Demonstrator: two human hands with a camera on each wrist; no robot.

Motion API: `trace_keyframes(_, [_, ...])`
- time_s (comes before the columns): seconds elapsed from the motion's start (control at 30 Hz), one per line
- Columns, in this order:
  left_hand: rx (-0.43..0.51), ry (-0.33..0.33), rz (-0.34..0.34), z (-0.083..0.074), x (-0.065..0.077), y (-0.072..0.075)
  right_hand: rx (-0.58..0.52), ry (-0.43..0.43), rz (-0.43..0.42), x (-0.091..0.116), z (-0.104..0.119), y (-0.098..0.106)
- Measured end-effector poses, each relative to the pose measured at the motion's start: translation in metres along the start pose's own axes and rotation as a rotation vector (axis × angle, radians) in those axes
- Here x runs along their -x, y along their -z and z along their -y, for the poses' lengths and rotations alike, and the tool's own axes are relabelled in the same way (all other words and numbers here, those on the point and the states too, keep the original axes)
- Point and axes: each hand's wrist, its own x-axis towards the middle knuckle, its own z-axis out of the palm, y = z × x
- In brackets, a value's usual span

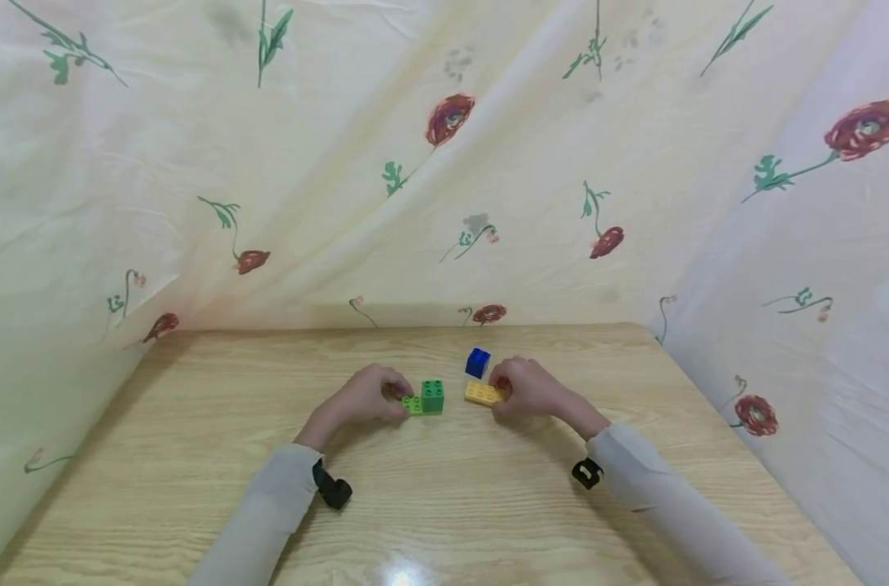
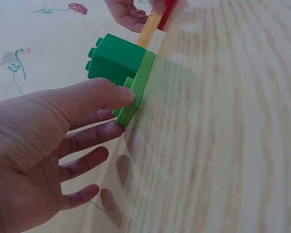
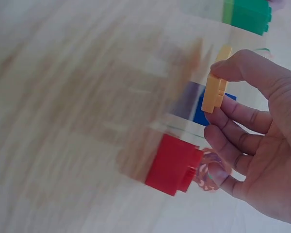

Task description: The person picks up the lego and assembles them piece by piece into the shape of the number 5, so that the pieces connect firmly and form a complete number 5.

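Note:
My left hand pinches the near end of a flat light green toy brick between thumb and fingers. A taller dark green brick is stacked on the other end of that piece, its studs upward. To the right, my right hand pinches a flat yellow brick by its right end. In the right wrist view the yellow brick is between thumb and fingertips, the other fingers loosely bent. A gap separates the yellow brick from the green pair.
A blue brick stands just behind the yellow one. A red brick sits near my right fingers, hidden by that hand in the head view. The wooden table ends at a flowered cloth behind.

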Motion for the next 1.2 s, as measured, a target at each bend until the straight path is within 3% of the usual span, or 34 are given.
trace_keyframes(0.3, [-0.012,0.022,-0.002,-0.002,0.004,-0.002,-0.139,0.041,-0.036,-0.005,0.007,0.009])
trace_keyframes(0.5, [-0.029,0.041,0.007,-0.005,0.002,-0.001,-0.241,0.113,-0.075,-0.015,0.017,0.017])
trace_keyframes(0.8, [-0.091,-0.003,0.103,-0.004,-0.011,0.008,-0.309,0.147,-0.068,-0.033,0.034,0.029])
trace_keyframes(1.2, [-0.099,-0.001,0.110,0.003,-0.015,0.008,-0.374,0.265,-0.079,-0.045,0.047,0.018])
